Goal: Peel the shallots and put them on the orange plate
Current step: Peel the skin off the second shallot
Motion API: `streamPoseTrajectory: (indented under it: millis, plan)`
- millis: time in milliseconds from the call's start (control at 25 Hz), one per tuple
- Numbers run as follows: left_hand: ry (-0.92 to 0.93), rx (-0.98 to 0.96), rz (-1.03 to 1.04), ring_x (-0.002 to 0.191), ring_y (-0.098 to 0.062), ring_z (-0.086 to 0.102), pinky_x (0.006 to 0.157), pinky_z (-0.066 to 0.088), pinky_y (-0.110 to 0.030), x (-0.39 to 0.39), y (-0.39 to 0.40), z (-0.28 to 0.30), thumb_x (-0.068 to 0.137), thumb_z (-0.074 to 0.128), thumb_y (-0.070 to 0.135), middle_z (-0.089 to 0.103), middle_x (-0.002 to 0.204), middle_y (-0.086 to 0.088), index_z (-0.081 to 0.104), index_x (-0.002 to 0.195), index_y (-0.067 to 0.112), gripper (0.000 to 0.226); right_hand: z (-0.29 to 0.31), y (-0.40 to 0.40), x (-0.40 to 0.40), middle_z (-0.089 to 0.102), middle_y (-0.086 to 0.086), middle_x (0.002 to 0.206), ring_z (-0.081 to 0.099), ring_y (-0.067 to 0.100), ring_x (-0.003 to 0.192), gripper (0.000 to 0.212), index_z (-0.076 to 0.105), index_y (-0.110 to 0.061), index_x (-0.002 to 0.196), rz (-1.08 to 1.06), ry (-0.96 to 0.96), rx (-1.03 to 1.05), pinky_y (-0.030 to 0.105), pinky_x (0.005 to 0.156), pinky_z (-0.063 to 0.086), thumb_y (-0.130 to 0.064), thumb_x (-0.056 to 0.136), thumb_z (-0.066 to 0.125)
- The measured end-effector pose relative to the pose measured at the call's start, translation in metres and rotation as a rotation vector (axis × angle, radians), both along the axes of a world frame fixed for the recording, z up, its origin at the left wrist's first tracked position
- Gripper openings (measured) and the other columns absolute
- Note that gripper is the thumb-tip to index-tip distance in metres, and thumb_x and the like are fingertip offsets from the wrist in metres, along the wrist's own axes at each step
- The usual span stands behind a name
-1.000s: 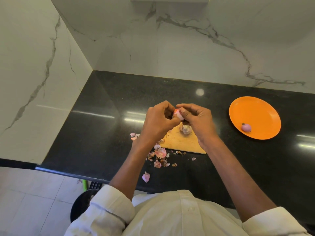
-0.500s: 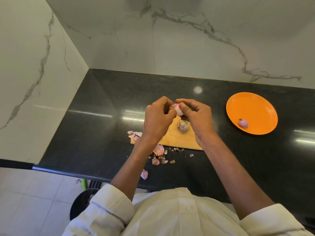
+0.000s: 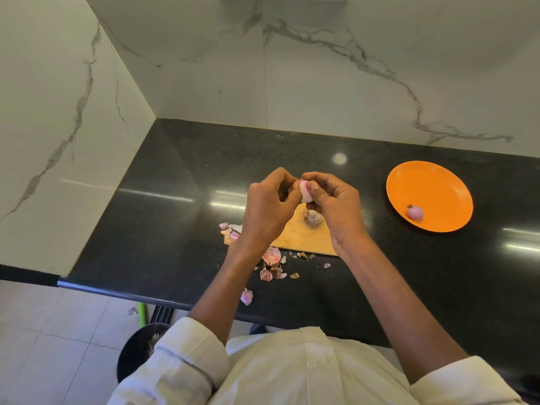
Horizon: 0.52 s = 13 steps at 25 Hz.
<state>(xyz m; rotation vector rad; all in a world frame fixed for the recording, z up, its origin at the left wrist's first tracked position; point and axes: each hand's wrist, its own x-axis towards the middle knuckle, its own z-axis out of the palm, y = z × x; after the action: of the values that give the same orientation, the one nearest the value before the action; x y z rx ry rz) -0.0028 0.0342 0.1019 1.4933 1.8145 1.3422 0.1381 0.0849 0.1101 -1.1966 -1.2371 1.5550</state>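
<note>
Two hands, one shallot: both hands meet on a single shallot (image 3: 305,193), held in the air above the cutting board (image 3: 304,236).
Left fingers: curled narrow around the shallot's left side; the left hand (image 3: 270,209) hides most of it.
Right fingers: pinched on the shallot's right side, thumb (image 3: 314,187) pressed on the pale face that shows; the right hand (image 3: 336,206) cups from the right and below.
Shallot axis: appears to run roughly up and down between the two thumbs; its ends are hidden, so this is a judgement.
Hand pose: wrists bent inward, knuckles toward the wall, forearms converging from the bench (image 3: 175,200) edge.
Below the hands: a second shallot (image 3: 315,216), skin on, lies on the board just under the right hand.
Peel scraps (image 3: 271,260): scattered on the bench left of and in front of the board.
Orange plate (image 3: 432,182): well apart to the right; one peeled shallot (image 3: 415,212) lies near its front rim.
Nearer hand: the right hand lies closer to the plate, so it is the likely carrier once the skin is off.
Step in hand: peeling, not yet finished.
</note>
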Motion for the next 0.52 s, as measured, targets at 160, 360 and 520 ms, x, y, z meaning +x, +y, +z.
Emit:
streamPoseTrajectory:
  millis: [160,360,520]
  plan:
    - [-0.053,-0.004,0.113,0.066,-0.011,0.063,0.060,0.052,-0.023,0.009,-0.002,0.000,0.102,0.075,0.024,0.069,0.079,0.001,0.067,0.099,0.013,0.014,-0.002,-0.008,-0.004,0.076,0.003,0.119,0.071,0.017,0.113,0.020,0.078,-0.016,0.117,-0.004,0.071,0.002,0.030,0.085,0.063,-0.009,0.102,0.066]
    - [-0.278,-0.004,0.253,0.079,-0.014,0.074,0.072,0.066,-0.034,0.016,-0.008,-0.006,0.102,0.073,0.016,0.074,0.090,-0.002,0.066,0.101,0.010,0.009,-0.006,-0.014,-0.005,0.074,0.002,0.125,0.070,0.021,0.116,0.022,0.079,-0.014,0.115,-0.046,0.186,-0.106,0.030,0.086,0.061,-0.007,0.105,0.061]
    - [-0.536,-0.033,0.217,0.095,-0.025,0.080,0.083,0.068,-0.047,0.012,-0.010,-0.009,0.103,0.072,0.014,0.077,0.106,-0.013,0.066,0.110,0.005,0.013,-0.006,-0.013,0.001,0.075,0.003,0.123,0.071,0.027,0.119,0.021,0.077,-0.012,0.118,-0.057,0.355,-0.257,0.034,0.090,0.062,-0.010,0.105,0.061]
